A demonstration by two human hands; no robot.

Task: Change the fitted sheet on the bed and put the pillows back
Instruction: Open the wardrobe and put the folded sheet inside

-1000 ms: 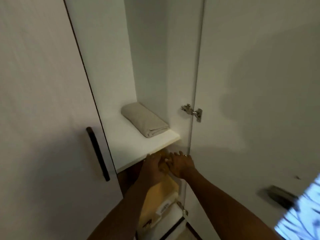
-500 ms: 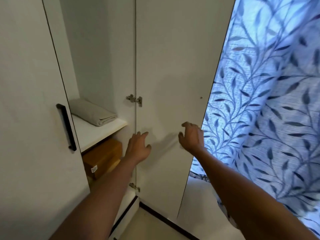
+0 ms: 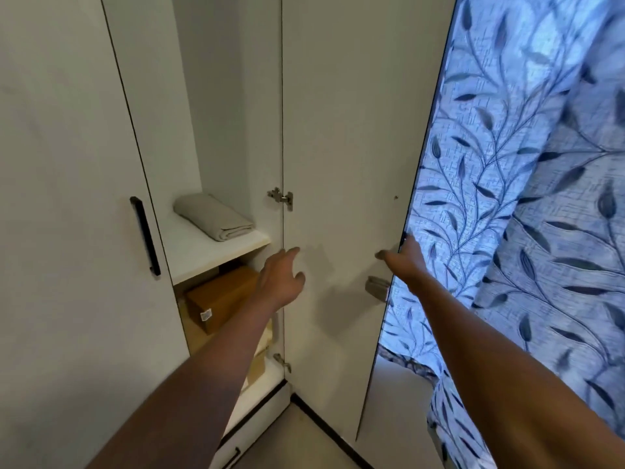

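Left hand (image 3: 282,279): fingers spread, empty, before cupboard door (image 3: 341,147). Right hand (image 3: 404,262): thumb apart, fingers at door's free edge; wrap unclear. Folded sheet (image 3: 214,216): on shelf (image 3: 203,255), up-left of left fingers, untouched. Risk: door may swing shut, pinching left fingers near hinge (image 3: 281,198).

Light source: daylight through the patterned curtain (image 3: 527,204), right of the frame. It is backlit, bluish, and near glare at the upper right. The open door (image 3: 338,130) at centre reads dim grey. My left hand (image 3: 282,279) casts a soft shadow on it just to the right, and a fainter one lies under my right hand (image 3: 404,262). The space under the shelf (image 3: 203,255), left of centre, is dark. Vertical lines bow at the left edge. My forearms along the bottom are soft, and fine detail is smeared.
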